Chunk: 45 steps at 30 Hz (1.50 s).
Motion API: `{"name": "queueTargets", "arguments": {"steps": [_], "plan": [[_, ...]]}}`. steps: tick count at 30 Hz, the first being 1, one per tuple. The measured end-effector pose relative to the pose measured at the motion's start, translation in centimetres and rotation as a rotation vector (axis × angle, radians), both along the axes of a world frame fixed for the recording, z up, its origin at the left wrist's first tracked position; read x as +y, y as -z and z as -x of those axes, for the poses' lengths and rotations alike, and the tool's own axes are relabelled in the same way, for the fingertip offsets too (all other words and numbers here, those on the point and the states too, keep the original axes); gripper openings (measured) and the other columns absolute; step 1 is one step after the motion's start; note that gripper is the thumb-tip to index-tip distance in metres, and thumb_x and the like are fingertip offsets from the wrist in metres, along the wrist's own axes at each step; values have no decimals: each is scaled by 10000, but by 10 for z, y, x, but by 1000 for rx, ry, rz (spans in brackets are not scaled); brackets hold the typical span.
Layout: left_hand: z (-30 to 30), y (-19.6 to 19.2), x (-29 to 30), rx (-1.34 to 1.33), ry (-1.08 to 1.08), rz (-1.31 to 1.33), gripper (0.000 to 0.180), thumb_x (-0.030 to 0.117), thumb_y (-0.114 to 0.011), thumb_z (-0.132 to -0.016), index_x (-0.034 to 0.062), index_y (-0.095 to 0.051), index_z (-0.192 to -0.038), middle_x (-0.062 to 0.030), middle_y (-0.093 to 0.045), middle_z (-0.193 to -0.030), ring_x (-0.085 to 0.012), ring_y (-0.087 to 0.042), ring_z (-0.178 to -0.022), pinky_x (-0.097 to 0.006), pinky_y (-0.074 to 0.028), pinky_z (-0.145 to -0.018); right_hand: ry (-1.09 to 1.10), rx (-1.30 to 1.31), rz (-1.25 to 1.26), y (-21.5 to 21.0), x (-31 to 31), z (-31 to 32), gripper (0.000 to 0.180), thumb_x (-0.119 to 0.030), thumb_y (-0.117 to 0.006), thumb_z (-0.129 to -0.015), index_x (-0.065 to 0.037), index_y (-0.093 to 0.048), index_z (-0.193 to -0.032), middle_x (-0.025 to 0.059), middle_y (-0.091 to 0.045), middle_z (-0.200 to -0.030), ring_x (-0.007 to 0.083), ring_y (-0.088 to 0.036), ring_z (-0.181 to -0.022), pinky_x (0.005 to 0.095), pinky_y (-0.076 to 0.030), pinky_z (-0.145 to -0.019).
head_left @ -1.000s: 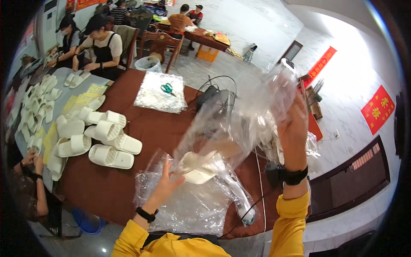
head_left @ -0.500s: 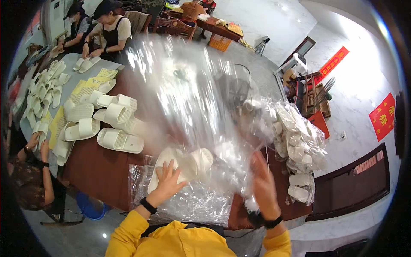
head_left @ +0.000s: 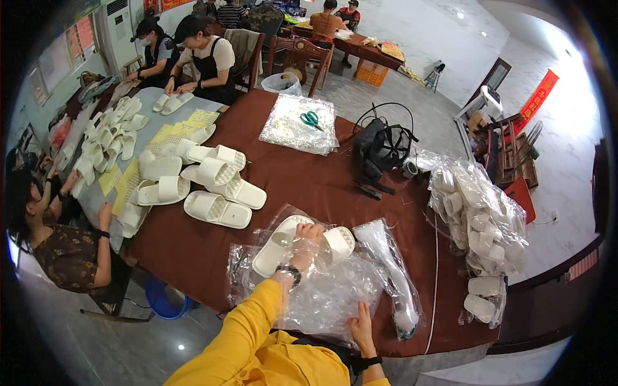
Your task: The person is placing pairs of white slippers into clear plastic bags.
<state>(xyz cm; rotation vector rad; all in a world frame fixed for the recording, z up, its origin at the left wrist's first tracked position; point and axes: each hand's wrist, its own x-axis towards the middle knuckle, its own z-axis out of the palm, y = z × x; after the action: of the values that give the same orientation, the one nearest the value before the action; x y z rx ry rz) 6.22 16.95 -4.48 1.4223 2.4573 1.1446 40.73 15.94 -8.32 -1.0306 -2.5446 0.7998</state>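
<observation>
A pair of white slippers (head_left: 339, 243) lies at the front of the brown-covered table, partly under clear plastic. My left hand (head_left: 308, 239) reaches through the film, which also covers its wrist, and its bent fingers grip the slippers near the straps. Below them spreads a crinkled clear plastic bag (head_left: 322, 302). On the right side of this bag my right hand (head_left: 362, 329) lies with its fingers stretched out, holding nothing. A long clear packet with something white inside (head_left: 389, 276) rests just to the right; its contents are unclear.
Loose white slippers (head_left: 217, 209) are grouped at left. Teal scissors (head_left: 310, 119) lie on stacked clear bags (head_left: 283, 132). A black strapped headgear (head_left: 385, 145) sits at far right, and bagged slippers (head_left: 479, 225) pile along the right edge. Several people work at the left table (head_left: 151, 109).
The blurred clear plastic that was raised over the table has come down. My left hand has moved right, under the film, from one slipper to between both. My right hand has lowered toward the front edge.
</observation>
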Motion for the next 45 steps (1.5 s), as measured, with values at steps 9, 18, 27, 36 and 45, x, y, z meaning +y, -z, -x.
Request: {"name": "queueTargets", "arguments": {"steps": [9,18,27,36,45], "plan": [[107,-140,-50,-164,-113,-486,227,139,-438,-920,11,-607,-837,-107,-615,-841,-233,-593,-808,-365,-458,-715,99,85,330,-26,4,13,677,89,-427,-767,50,-309,-1433,277,-258,-1502,388,-234,-1416,367,-217,-1153],[193,-212,-147,616,-287,189,624,-79,-502,-788,81,-449,-1388,-162,-316,-1491,-348,-241,-1411,-399,-214,-1149,152,224,453,-38,-7,19,652,60,-494,-824,18,-306,-1448,228,-233,-1523,323,-429,-1315,298,-473,-941],[-23,-252,-173,289,539,-55,470,90,-632,-827,136,-566,-1290,-154,-448,-1406,-384,-357,-1339,-520,-304,-1087,121,156,157,-58,-26,17,624,123,-533,-770,3,-381,-1363,213,-358,-1359,273,-611,-1070,330,-495,-858],[-21,-169,-177,74,570,334,616,301,-676,-847,156,-445,-1398,-169,-347,-1471,-401,-207,-1410,-595,-137,-1130,-10,310,145,-138,-36,36,599,177,-499,-752,-20,-487,-1317,164,-396,-1365,213,-621,-990,290,-499,-810],[-14,-194,-101,-36,782,103,278,165,-694,-834,51,-598,-1069,-132,-554,-1263,-344,-452,-1276,-459,-328,-1074,-130,413,88,-198,-47,63,650,195,-464,-752,-38,-487,-1358,168,-433,-1399,227,-624,-1002,286,-502,-780]]}}
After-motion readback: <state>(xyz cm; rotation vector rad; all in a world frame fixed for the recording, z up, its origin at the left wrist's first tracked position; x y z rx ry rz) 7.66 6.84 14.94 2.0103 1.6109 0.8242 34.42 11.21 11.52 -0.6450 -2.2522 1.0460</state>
